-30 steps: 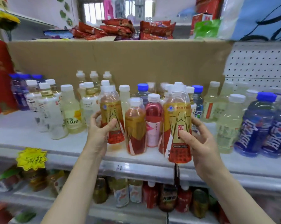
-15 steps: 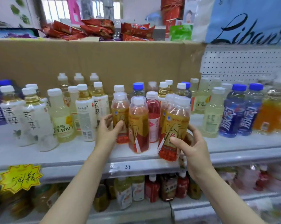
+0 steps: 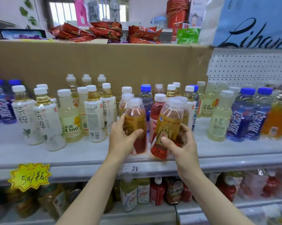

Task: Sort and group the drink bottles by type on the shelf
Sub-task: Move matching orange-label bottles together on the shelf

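near the shelf (image 3: 234, 153) front, one red-and-gold tea bottle (image 3: 135, 125) is gripped upright by the left hand (image 3: 123, 140); its tilted twin (image 3: 167, 132) is gripped by the right hand (image 3: 181, 143), probably for grouping side by side.

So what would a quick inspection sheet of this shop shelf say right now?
Surface: white shelf, crowded with bottles.
Job's things: two red-and-gold bottles at the front edge, left bottle upright, right bottle tilted.
Clutter: pale tea bottles, blue-capped bottles, mixed types behind.
Hands: left hand grips the left bottle; right hand grips the right bottle.
Cables: nothing seen.
Surroundings: cardboard backing, yellow price tag, more drinks on the lower shelf.
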A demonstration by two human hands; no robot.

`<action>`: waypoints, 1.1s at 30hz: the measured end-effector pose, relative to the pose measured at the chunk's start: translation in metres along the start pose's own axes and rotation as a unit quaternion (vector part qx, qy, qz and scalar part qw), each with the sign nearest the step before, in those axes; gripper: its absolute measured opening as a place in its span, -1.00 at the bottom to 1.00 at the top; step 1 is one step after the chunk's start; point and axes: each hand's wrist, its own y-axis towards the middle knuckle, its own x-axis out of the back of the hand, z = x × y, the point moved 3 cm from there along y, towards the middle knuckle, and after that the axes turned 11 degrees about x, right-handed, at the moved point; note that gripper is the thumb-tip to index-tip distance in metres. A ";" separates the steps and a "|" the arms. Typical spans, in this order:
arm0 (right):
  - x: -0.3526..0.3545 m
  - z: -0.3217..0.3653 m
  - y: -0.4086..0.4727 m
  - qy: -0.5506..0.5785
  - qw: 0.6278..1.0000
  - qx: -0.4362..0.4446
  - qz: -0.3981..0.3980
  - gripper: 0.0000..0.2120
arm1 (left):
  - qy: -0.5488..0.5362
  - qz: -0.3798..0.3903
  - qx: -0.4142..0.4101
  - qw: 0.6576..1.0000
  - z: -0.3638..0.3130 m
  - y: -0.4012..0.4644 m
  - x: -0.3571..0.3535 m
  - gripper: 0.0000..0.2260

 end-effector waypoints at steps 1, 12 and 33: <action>-0.003 -0.001 0.001 -0.006 1.000 0.004 0.005 -0.40 | 0.001 0.010 0.002 1.000 0.003 0.004 0.005 -0.26; -0.039 -0.014 0.002 -0.155 0.985 0.021 0.074 -0.34 | -0.089 0.040 0.011 0.995 0.012 0.033 0.012 -0.40; 0.037 0.003 0.071 -0.397 0.913 0.093 -0.023 -0.27 | 0.065 -0.077 -0.104 0.989 -0.024 0.007 -0.009 -0.22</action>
